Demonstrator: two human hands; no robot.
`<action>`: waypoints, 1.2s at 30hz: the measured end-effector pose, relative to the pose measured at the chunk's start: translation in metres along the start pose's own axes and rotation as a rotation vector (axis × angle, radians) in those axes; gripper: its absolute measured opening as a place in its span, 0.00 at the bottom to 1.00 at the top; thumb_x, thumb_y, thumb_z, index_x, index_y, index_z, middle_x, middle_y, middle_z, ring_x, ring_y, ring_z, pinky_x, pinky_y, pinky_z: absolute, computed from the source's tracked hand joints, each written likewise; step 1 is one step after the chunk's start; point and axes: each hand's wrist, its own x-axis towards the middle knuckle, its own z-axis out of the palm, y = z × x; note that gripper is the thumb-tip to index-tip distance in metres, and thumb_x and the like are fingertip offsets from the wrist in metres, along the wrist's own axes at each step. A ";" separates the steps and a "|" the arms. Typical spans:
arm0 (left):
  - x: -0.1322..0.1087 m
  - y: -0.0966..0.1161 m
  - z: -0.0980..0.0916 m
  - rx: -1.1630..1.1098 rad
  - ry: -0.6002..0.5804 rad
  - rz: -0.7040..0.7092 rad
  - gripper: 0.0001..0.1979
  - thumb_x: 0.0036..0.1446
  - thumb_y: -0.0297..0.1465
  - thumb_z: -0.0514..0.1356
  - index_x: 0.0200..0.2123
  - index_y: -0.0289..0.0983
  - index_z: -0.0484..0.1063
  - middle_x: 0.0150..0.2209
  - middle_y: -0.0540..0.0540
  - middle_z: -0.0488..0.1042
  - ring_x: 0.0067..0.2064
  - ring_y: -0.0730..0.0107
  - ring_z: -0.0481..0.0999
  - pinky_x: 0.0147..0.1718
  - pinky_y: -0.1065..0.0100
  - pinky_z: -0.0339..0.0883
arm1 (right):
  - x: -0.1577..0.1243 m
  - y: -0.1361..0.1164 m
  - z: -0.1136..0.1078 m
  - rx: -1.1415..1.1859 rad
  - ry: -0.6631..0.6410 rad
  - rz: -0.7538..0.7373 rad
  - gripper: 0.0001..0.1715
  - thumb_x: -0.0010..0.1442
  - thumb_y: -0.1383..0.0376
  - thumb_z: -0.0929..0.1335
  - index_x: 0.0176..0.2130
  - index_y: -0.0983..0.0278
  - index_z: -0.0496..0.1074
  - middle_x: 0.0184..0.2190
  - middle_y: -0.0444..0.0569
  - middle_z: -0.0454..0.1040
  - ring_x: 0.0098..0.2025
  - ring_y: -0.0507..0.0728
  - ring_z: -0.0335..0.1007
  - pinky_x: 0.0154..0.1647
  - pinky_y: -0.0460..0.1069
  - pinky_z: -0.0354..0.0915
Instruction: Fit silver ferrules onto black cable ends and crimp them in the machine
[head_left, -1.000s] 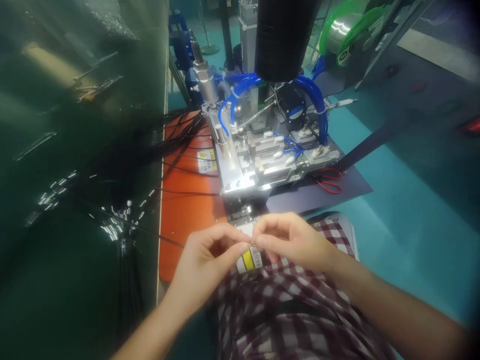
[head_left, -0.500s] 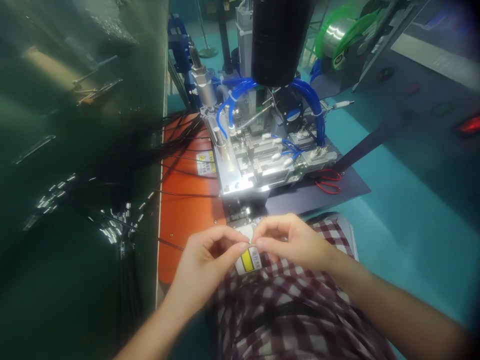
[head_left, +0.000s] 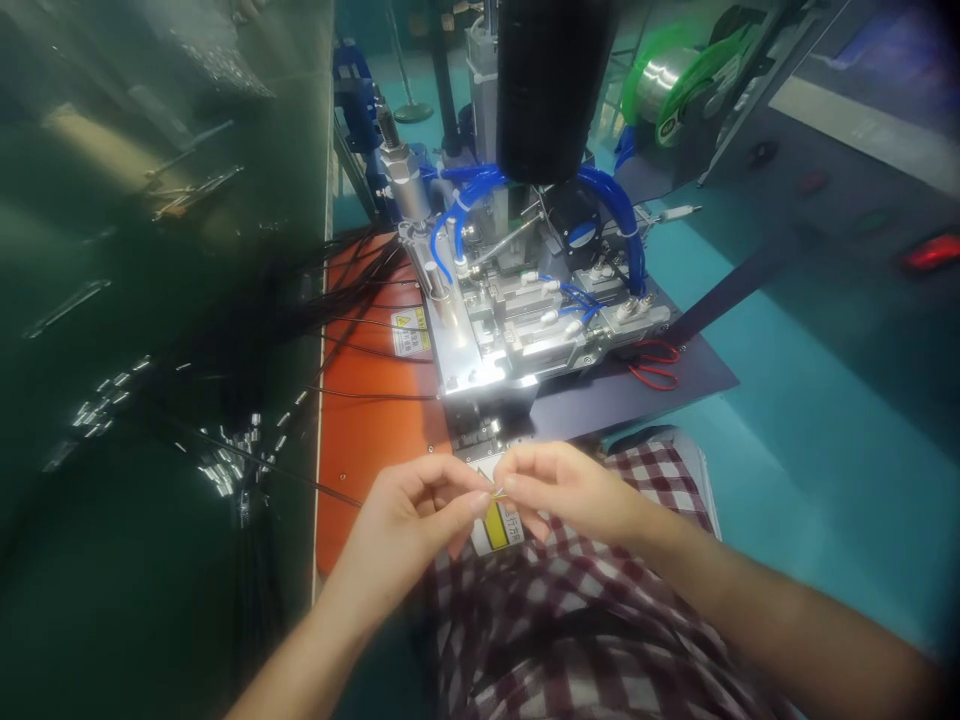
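Observation:
My left hand and my right hand meet fingertip to fingertip over my lap, both pinched on the bare end of a thin black cable that trails off to the left. The tiny tip between the fingers is too small to make out clearly. Just beyond the hands stands a small metal machine with blue air tubes and a black cylinder above it.
A bundle of black cables with metal plugs lies on the left over the orange plate. Red-handled scissors rest on a dark mat right of the machine. A green wire spool hangs at the back right.
Both hands have stayed together, pinching the cable end and shifting very slightly. The camera view has tilted a little.

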 end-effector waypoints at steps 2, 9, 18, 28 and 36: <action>0.000 0.000 -0.001 -0.001 -0.014 -0.001 0.08 0.52 0.34 0.65 0.29 0.35 0.74 0.20 0.53 0.68 0.19 0.80 0.64 0.19 0.77 0.56 | -0.002 0.001 0.003 -0.006 0.009 0.002 0.14 0.62 0.59 0.64 0.30 0.66 0.67 0.15 0.36 0.64 0.16 0.45 0.56 0.20 0.42 0.55; -0.004 0.000 0.000 0.057 -0.024 -0.011 0.09 0.51 0.35 0.66 0.30 0.35 0.73 0.20 0.53 0.66 0.20 0.79 0.64 0.21 0.75 0.57 | -0.008 0.000 0.008 -0.072 0.062 -0.028 0.11 0.65 0.62 0.62 0.31 0.64 0.65 0.13 0.34 0.58 0.16 0.45 0.51 0.18 0.42 0.51; -0.005 -0.001 -0.001 -0.020 -0.058 0.057 0.09 0.51 0.34 0.66 0.30 0.35 0.74 0.22 0.50 0.70 0.21 0.78 0.66 0.21 0.74 0.59 | -0.005 0.009 0.012 0.332 -0.074 -0.017 0.14 0.62 0.58 0.67 0.31 0.66 0.66 0.17 0.34 0.59 0.15 0.43 0.49 0.16 0.42 0.45; -0.008 -0.001 -0.003 -0.091 -0.047 0.111 0.06 0.51 0.32 0.67 0.30 0.35 0.74 0.23 0.51 0.70 0.21 0.79 0.67 0.21 0.75 0.61 | -0.009 0.007 0.023 0.309 0.124 -0.030 0.10 0.60 0.63 0.68 0.29 0.66 0.68 0.16 0.35 0.59 0.15 0.43 0.49 0.16 0.41 0.47; -0.006 -0.002 -0.002 -0.070 -0.033 0.085 0.08 0.52 0.33 0.66 0.30 0.35 0.74 0.20 0.53 0.68 0.20 0.79 0.66 0.20 0.75 0.58 | -0.020 0.000 0.022 -0.148 0.308 -0.256 0.05 0.57 0.68 0.68 0.29 0.64 0.73 0.25 0.41 0.67 0.18 0.45 0.61 0.18 0.43 0.58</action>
